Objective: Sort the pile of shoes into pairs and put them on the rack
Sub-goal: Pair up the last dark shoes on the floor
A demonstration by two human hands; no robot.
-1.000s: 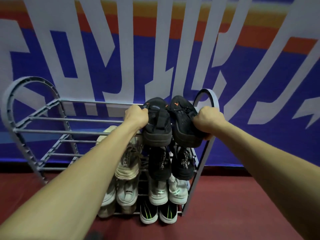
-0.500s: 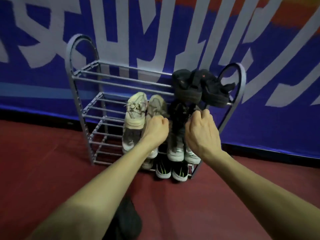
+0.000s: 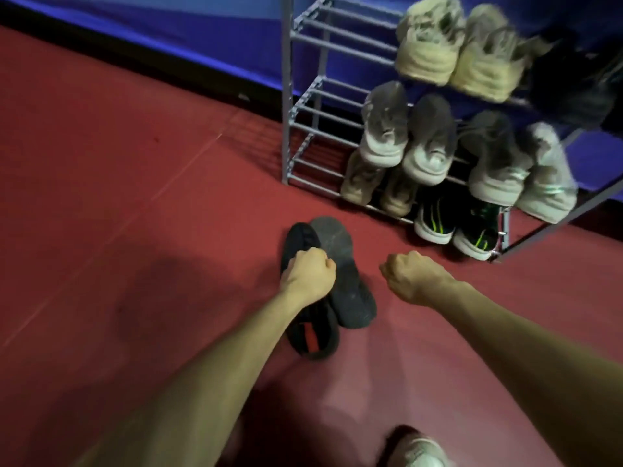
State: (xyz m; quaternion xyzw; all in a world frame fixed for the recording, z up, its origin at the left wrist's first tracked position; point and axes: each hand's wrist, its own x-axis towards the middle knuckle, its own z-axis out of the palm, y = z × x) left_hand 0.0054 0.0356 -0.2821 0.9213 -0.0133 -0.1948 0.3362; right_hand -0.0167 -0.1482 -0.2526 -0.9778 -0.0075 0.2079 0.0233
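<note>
Single head-worn wide-angle view, aimed steeply down and forward over both forearms at the red floor (image 3: 118,163), near, with the shoe rack (image 3: 286,96) at upper right, edges blurred.

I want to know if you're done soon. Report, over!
Left hand closed on the black shoes on the floor. Right hand fisted, empty, beside them. Rack has free bars at its left. Nothing in the way.
</note>
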